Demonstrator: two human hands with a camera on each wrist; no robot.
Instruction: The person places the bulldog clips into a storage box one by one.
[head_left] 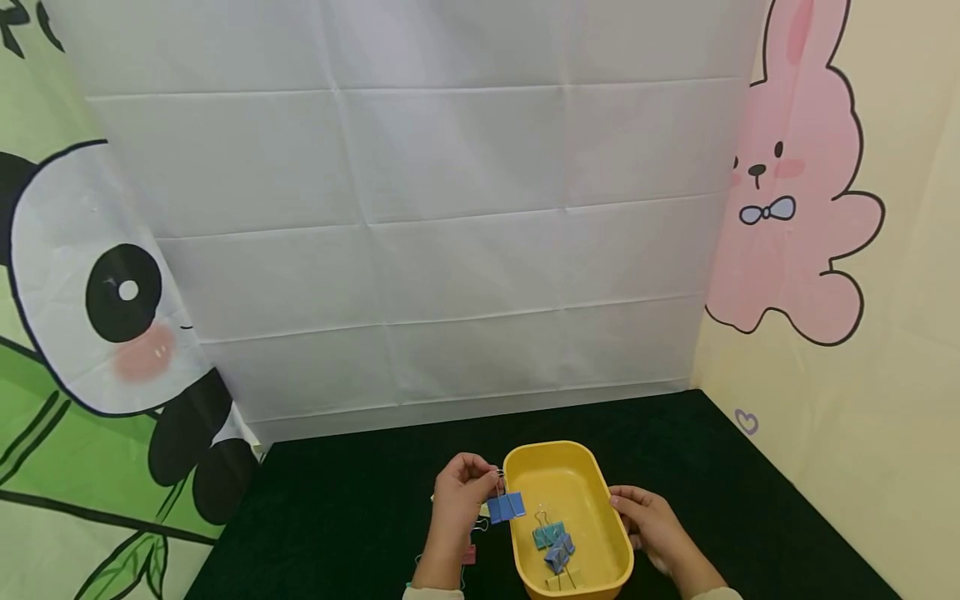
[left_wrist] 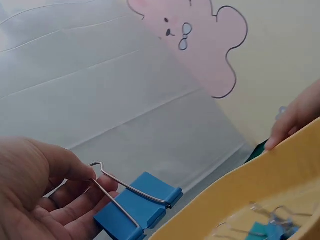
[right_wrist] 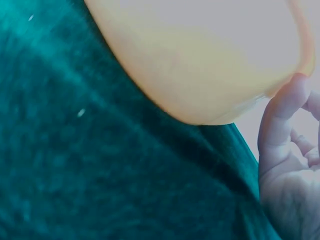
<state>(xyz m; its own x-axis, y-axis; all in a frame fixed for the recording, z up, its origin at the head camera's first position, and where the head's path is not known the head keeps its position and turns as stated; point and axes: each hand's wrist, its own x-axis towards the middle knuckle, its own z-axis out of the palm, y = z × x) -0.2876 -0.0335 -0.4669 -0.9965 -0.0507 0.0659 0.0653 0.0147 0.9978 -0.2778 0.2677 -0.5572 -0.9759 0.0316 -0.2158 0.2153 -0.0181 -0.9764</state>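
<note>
My left hand (head_left: 461, 492) pinches the wire handle of a blue binder clip (head_left: 506, 507) between thumb and fingers. The clip hangs at the left rim of a yellow plastic bin (head_left: 603, 533). In the left wrist view, the same blue binder clip (left_wrist: 135, 205) shows large, its handle under the thumb. My right hand (head_left: 651, 527) holds the right rim of the bin. Inside the bin lie a teal binder clip (head_left: 549, 535), a blue one (head_left: 559, 552) and a yellow one (head_left: 564, 580). The right wrist view shows the right thumb (right_wrist: 282, 107) against the bin's wall.
Left of the bin, partly hidden by the left hand and forearm, more binder clips lie on the dark green cloth (head_left: 337, 517), among them a red one (head_left: 469, 554). A white curtain (head_left: 450, 275) stands behind, with printed walls at both sides.
</note>
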